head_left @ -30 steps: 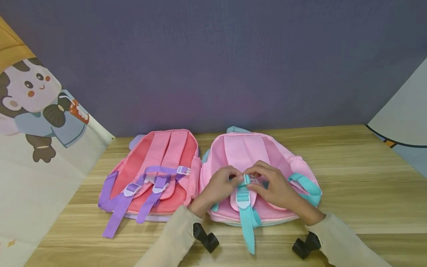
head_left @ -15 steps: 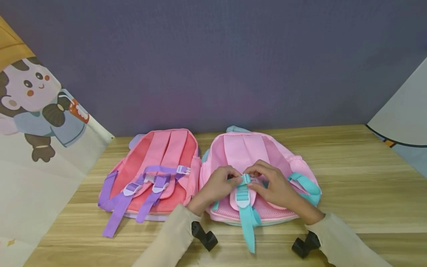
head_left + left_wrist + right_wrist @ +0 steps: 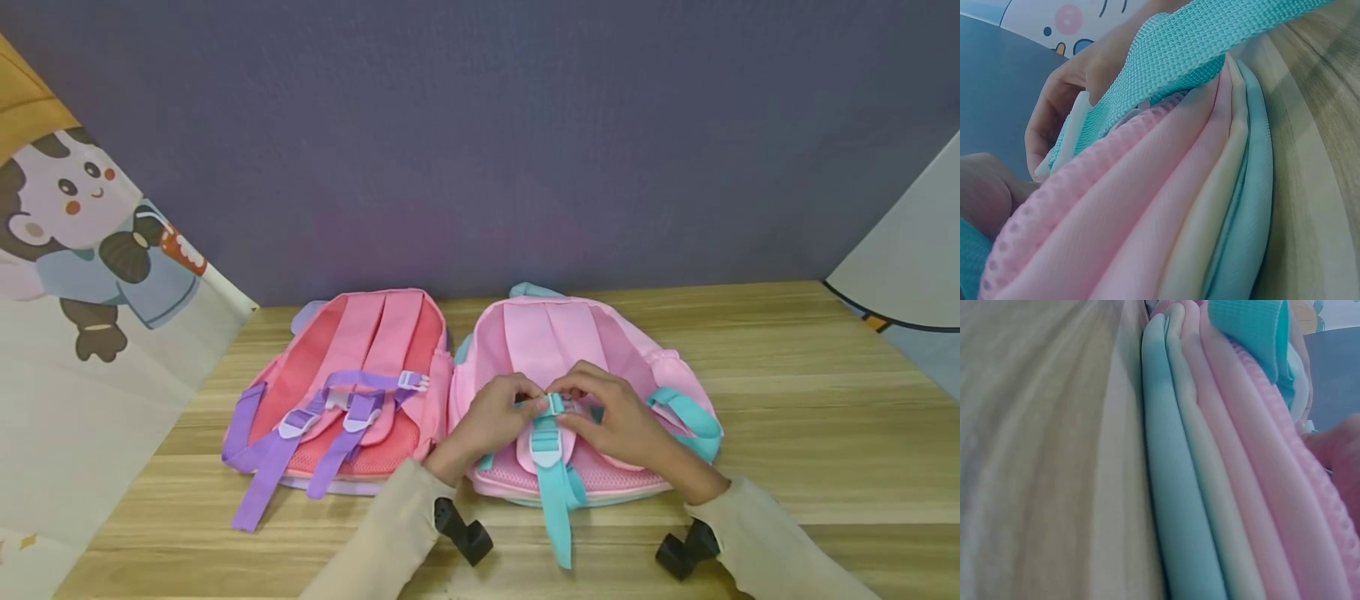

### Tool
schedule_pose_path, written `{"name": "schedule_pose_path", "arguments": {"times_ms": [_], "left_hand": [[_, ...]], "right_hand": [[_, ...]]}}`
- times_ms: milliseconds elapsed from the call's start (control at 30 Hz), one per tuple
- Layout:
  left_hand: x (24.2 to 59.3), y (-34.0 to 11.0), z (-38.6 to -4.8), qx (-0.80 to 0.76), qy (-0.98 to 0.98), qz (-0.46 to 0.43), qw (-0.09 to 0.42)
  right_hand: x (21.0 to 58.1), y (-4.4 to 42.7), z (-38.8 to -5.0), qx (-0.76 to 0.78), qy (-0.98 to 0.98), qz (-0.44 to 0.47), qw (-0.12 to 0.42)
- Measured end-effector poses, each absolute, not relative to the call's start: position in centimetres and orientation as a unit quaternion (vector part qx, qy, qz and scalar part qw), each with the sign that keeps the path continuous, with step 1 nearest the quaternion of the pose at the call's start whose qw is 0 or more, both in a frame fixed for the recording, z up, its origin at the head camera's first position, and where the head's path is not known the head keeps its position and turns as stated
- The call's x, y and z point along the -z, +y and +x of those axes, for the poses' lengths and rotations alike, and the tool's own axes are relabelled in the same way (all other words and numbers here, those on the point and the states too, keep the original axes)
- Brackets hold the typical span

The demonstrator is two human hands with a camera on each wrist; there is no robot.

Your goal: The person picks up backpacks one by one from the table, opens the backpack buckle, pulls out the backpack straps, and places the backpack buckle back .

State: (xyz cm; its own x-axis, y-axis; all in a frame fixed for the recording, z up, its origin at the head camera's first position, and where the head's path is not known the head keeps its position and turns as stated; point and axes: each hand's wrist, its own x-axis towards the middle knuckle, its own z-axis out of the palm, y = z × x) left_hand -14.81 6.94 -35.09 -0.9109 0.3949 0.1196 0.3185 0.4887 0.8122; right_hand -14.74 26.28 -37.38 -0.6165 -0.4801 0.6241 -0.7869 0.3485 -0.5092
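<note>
A light pink backpack [image 3: 630,350] lies back side up, with turquoise straps. Over its lower middle, my left hand [image 3: 498,417] pinches the left side of a small turquoise strap piece with a buckle [image 3: 553,405]. From the right, my right hand [image 3: 615,417] pinches the same piece between thumb and fingers. Just below the fingertips is a white slide adjuster [image 3: 546,450], its turquoise strap end [image 3: 556,517] hanging over the bag's lower edge. In the left wrist view a turquoise strap [image 3: 1210,44] crosses above the bag's edge. The fingertips' exact hold on the buckle is partly hidden.
A coral pink backpack [image 3: 360,333] with purple straps [image 3: 262,483] lies against the left side of the light pink one. Both rest on a wooden table [image 3: 795,417]. A dark panel [image 3: 525,150] stands behind, and a cartoon-printed sheet [image 3: 90,333] is at the left.
</note>
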Motion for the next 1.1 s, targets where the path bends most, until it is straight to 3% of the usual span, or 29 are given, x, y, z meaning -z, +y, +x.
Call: {"name": "schedule_pose_path", "arguments": {"times_ms": [500,800,1100], "left_hand": [[35.0,7.1,-14.8,-0.472,0.859,0.191,0.050],[34.9,7.2,-14.7,-0.468,0.862,0.187,0.054],[34.6,6.0,-15.2,-0.513,0.821,0.237,0.077]], "right_hand": [[37.2,26.3,-14.5,-0.406,-0.810,0.374,0.196],[37.4,26.4,-14.9,-0.412,-0.785,0.418,0.201],[37.4,26.3,-14.8,-0.411,-0.790,0.410,0.200]]}}
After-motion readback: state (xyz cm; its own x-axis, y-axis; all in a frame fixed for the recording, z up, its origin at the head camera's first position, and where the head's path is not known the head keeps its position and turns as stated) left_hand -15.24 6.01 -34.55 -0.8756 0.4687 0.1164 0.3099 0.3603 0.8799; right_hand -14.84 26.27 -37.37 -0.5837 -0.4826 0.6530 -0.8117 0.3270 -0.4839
